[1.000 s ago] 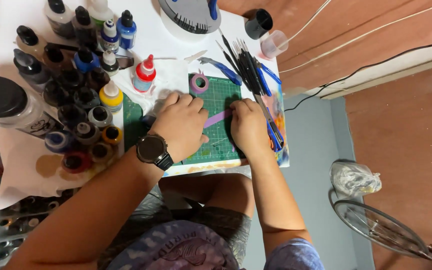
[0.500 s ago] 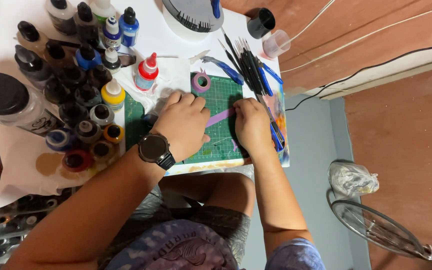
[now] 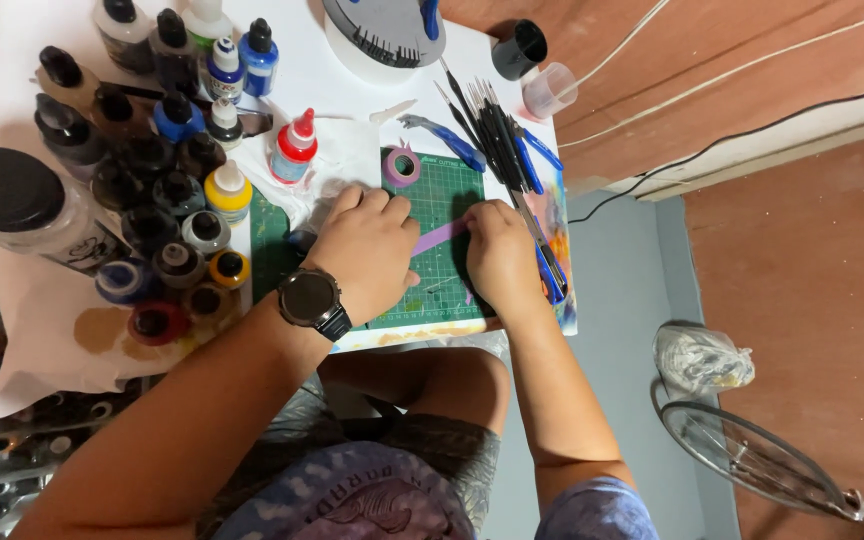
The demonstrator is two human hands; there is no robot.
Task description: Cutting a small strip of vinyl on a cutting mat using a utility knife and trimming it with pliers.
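We look down on a small white surface (image 3: pixel 352 75) crowded with paint bottles (image 3: pixel 167 200). Both our hands work over the green cutting mat (image 3: pixel 442 205).

Left hand (image 3: pixel 367 255): lies palm down on the mat, fingers curled, watch (image 3: pixel 309 298) at the wrist. It seems to press down on something, but what lies under the palm is hidden, so we cannot tell whether it grips anything.

Right hand (image 3: pixel 500 258): knuckles up, fingertips pinched at the right end of a strip of purple tape (image 3: pixel 440 236). The strip runs between the two hands, flat or nearly flat on the mat; its left end goes under the left fingers.

Nearby: the purple tape roll (image 3: pixel 401 165) stands at the top edge of the mat; a red-capped bottle (image 3: pixel 295 148) rests on crumpled white paper (image 3: pixel 337 170) just left of it; blue-handled pliers (image 3: pixel 444 142) and a row of dark brushes and tools (image 3: pixel 497 135) lie along the right side.

Judgement on handling: the strip is very light, thin and limp, sticky on one face. It will likely curl, fold onto itself or tear if pulled hard. It is best held at the two ends with fingertips only, kept lightly taut. The mat gives a firm, flat backing.
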